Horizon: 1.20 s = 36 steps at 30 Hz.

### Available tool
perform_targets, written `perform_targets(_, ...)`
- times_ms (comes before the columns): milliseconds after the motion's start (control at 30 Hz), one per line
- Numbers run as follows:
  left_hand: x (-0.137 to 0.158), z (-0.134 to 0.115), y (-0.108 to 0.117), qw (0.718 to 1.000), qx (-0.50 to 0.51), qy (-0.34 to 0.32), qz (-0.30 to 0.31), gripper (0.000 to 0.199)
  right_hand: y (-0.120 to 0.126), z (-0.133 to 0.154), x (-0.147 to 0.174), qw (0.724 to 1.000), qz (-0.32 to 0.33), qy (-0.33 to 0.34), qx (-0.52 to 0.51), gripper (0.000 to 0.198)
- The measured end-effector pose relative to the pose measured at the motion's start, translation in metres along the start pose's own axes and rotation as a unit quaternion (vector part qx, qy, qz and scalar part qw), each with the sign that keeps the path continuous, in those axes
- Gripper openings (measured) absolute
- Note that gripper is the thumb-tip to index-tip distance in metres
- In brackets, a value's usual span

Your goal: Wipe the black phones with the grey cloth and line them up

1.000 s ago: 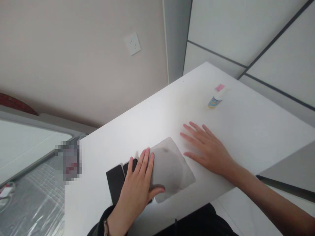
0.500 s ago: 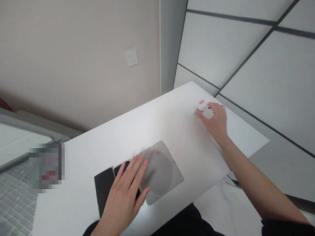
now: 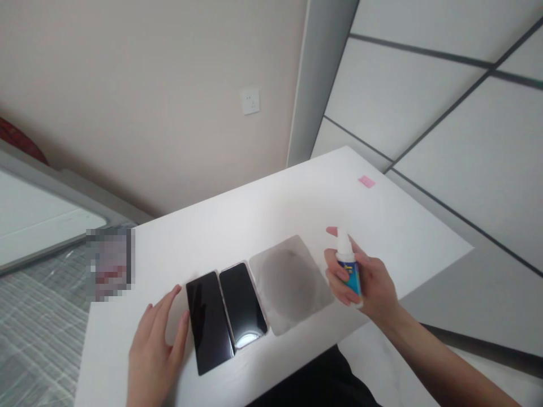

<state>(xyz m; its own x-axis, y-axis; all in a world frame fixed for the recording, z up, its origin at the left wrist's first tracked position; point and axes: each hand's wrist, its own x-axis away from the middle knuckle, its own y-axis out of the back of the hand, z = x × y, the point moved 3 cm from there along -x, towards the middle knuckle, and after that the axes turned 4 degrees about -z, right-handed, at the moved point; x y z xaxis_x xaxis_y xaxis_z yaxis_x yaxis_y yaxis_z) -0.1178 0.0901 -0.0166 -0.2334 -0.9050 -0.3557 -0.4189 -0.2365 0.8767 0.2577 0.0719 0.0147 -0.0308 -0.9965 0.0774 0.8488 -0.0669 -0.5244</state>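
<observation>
My right hand (image 3: 369, 282) is wrapped round a small spray bottle (image 3: 350, 277) with a white top and a blue label, held upright above the table's front right part. Left of it a grey square cloth (image 3: 292, 282) lies flat. Beside the cloth are two dark glossy phones side by side: a smaller phone (image 3: 242, 305) with a clear edge and a larger black phone (image 3: 210, 325). My left hand (image 3: 159, 333) rests at the larger phone's left edge, its fingers apart and holding nothing.
A pink slip (image 3: 366, 181) lies near the far right corner of the white table (image 3: 271, 203). A wall with a socket (image 3: 250, 102) stands behind, white panels (image 3: 407, 96) to the right. A blurred-out item (image 3: 111, 263) sits by the left edge.
My right hand has brought the spray bottle from the far right of the table towards me, uncovering the pink slip. My left hand has moved left, off the phones.
</observation>
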Motion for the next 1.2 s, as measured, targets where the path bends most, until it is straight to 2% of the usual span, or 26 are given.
perform_targets(67, 0.003, 0.002, -0.003, 1.000, 0.015, 0.010, 0.004, 0.046, -0.007, -0.004, 0.003, 0.997, -0.003, -0.033, -0.074, 0.037)
perform_targets(133, 0.005, 0.004, -0.005, 0.999, 0.036, 0.030, 0.002, 0.043, -0.009, -0.009, 0.004, 0.996, -0.015, -0.049, -0.077, 0.037)
perform_targets(200, 0.006, 0.006, -0.007, 0.996, 0.065, 0.059, 0.004, 0.040, -0.008, -0.015, 0.004, 0.998, -0.021, -0.045, -0.035, 0.034)
perform_targets(267, 0.008, 0.009, -0.008, 0.991, 0.095, 0.089, 0.007, 0.038, -0.004, -0.020, 0.003, 0.996, -0.010, 0.000, 0.094, 0.034)
perform_targets(300, 0.008, 0.010, -0.008, 0.989, 0.109, 0.103, 0.007, 0.038, -0.001, -0.022, 0.002, 0.984, 0.000, 0.033, 0.175, 0.034)
perform_targets(400, 0.010, 0.014, -0.007, 0.982, 0.137, 0.128, 0.002, 0.036, 0.010, -0.022, -0.001, 0.924, 0.028, 0.097, 0.368, 0.036)
perform_targets(500, 0.009, 0.015, -0.006, 0.978, 0.154, 0.142, 0.007, 0.035, 0.021, -0.019, -0.006, 0.876, 0.054, 0.102, 0.468, 0.036)
perform_targets(667, 0.006, 0.014, -0.005, 0.971, 0.174, 0.166, 0.015, 0.037, 0.030, -0.017, -0.012, 0.741, 0.142, 0.130, 0.643, 0.030)
perform_targets(733, 0.006, 0.014, -0.005, 0.969, 0.181, 0.167, 0.015, 0.036, 0.032, -0.018, -0.013, 0.710, 0.159, 0.137, 0.672, 0.030)
perform_targets(967, 0.006, 0.016, -0.006, 0.969, 0.181, 0.166, 0.016, 0.032, 0.036, -0.017, -0.011, 0.642, 0.185, 0.152, 0.728, 0.036)
perform_targets(1200, 0.004, 0.014, -0.005, 0.974, 0.177, 0.144, 0.014, 0.028, 0.042, -0.016, -0.006, 0.631, 0.186, 0.173, 0.733, 0.035)
